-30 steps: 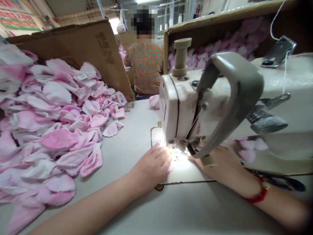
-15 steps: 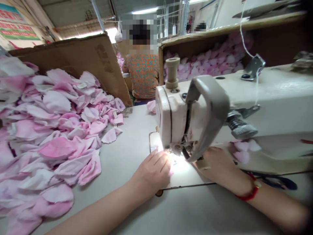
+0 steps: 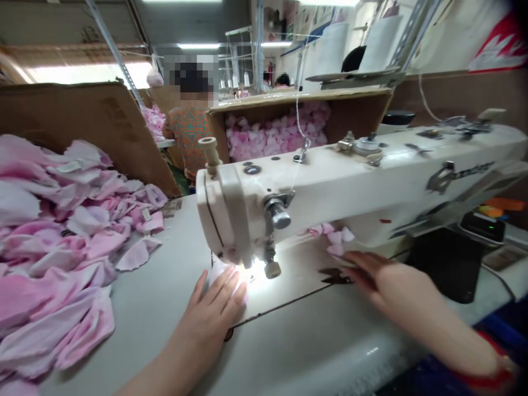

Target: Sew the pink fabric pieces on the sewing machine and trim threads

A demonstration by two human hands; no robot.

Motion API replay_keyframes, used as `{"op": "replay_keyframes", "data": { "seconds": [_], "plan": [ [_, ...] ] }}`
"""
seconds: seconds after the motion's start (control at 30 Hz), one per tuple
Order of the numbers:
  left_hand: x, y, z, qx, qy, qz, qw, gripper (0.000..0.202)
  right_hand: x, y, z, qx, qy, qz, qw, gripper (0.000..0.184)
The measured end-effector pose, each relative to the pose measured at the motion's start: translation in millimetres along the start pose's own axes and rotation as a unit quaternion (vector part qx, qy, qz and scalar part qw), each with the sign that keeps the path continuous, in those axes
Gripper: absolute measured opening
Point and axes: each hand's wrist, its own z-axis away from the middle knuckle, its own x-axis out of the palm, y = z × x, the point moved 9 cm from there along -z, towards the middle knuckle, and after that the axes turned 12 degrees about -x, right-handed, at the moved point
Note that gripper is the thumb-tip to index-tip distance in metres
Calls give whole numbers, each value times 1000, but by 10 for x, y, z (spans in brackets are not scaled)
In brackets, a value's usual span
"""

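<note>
My left hand (image 3: pixel 216 302) lies with fingers spread on a small pink fabric piece (image 3: pixel 219 273), beside the lit needle area of a white sewing machine (image 3: pixel 355 181). Its fingertips press the cloth to the machine bed. My right hand (image 3: pixel 391 280) is to the right, under the machine arm, with fingers stretched out and the thumb lower. Those fingertips are close to a little cluster of pink and white fabric pieces (image 3: pixel 339 237); whether they touch it I cannot tell. A dark flat tool (image 3: pixel 336 276), partly hidden by my right hand, lies just below them.
A heap of pink fabric pieces (image 3: pixel 82 236) covers the table's left side, against a cardboard panel (image 3: pixel 82 115). Behind the machine stands a cardboard box (image 3: pixel 358 102) full of pink pieces. A person (image 3: pixel 190 129) sits ahead. A black pad (image 3: pixel 445 264) lies at right.
The view has swung right. My right hand has moved from beside the needle rightward to the small pieces and dark tool. My left hand stays by the needle, its fingers now more spread.
</note>
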Motion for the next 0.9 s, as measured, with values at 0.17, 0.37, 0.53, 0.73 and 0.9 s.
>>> {"op": "replay_keyframes", "data": {
  "seconds": [0.17, 0.37, 0.53, 0.73, 0.9],
  "plan": [
    [-135, -1, -25, -32, 67, 28, 997, 44, 266, 655, 182, 81, -98, -20, 992, 29],
    [-584, 259, 49, 17, 148, 93, 984, 35, 235, 390, -20, 10, -50, -35, 998, 29],
    [-449, 161, -4, -163, -7, 439, 883, 35, 33, -112, -21, -3, -24, -333, 943, 22],
    [-198, 99, 114, -352, -8, 708, 613, 19, -196, -940, 102, -44, -45, -555, 829, 23],
    [-714, -152, 346, -321, 144, 585, 731, 4, -170, -1252, 112, -39, -71, -646, 759, 24]
  ]
}}
